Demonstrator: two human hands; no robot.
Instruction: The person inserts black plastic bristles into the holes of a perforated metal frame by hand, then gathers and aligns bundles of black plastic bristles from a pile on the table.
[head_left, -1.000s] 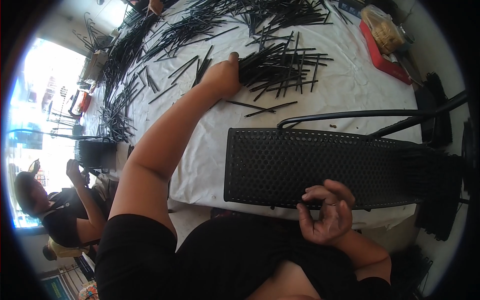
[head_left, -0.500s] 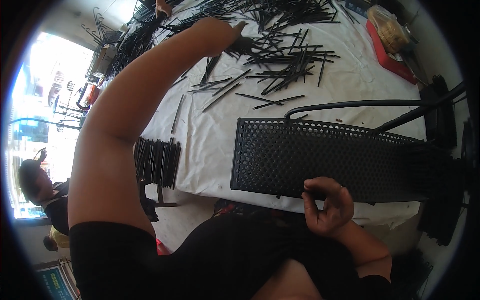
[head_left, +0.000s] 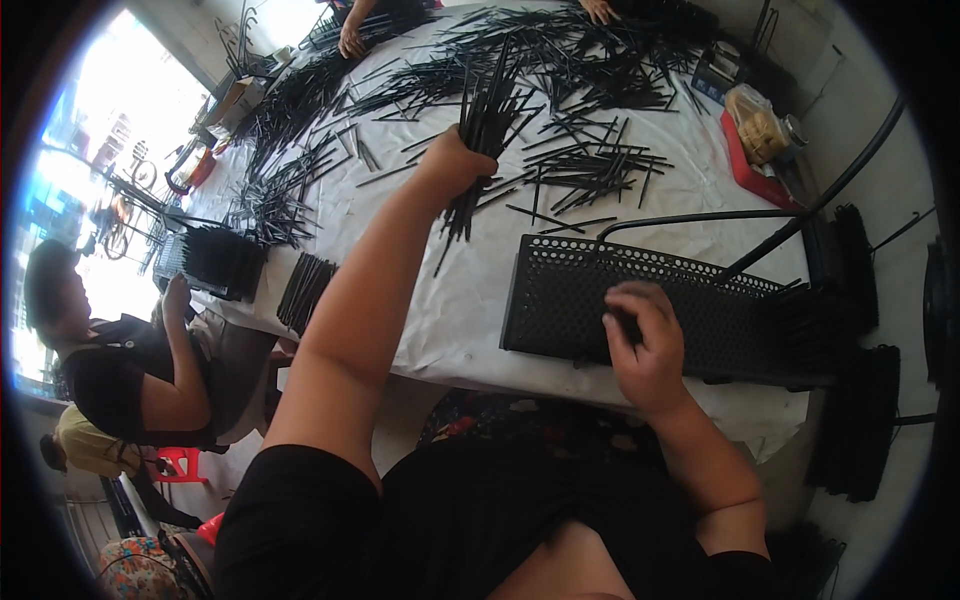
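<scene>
My left hand (head_left: 462, 168) reaches out over the middle of the table, closed round a thick bundle of thin black sticks (head_left: 490, 115). The sticks point up and down from the fist and fan out at both ends. My right hand (head_left: 645, 350) is over the near edge of a black perforated metal tray (head_left: 560, 300). Its fingers are loosely curled, with a gap between thumb and fingertips and nothing visible in them. At the tray's right end lies a mass of black sticks (head_left: 800, 318). More loose sticks (head_left: 600, 175) are strewn just beyond the tray.
A white cloth (head_left: 440, 320) covers the table. Bent black bars (head_left: 760, 255) rise behind the tray. A red tray (head_left: 745, 165) with a bag stands far right. Sticks stand in a neat row (head_left: 303, 290) left. Another person (head_left: 130, 370) sits left; other people's hands (head_left: 352, 42) show at the far side.
My left hand has come back nearer with the bundle of sticks, now plainly visible in its grip. My right hand has risen slightly over the tray's edge. The view has shifted.
</scene>
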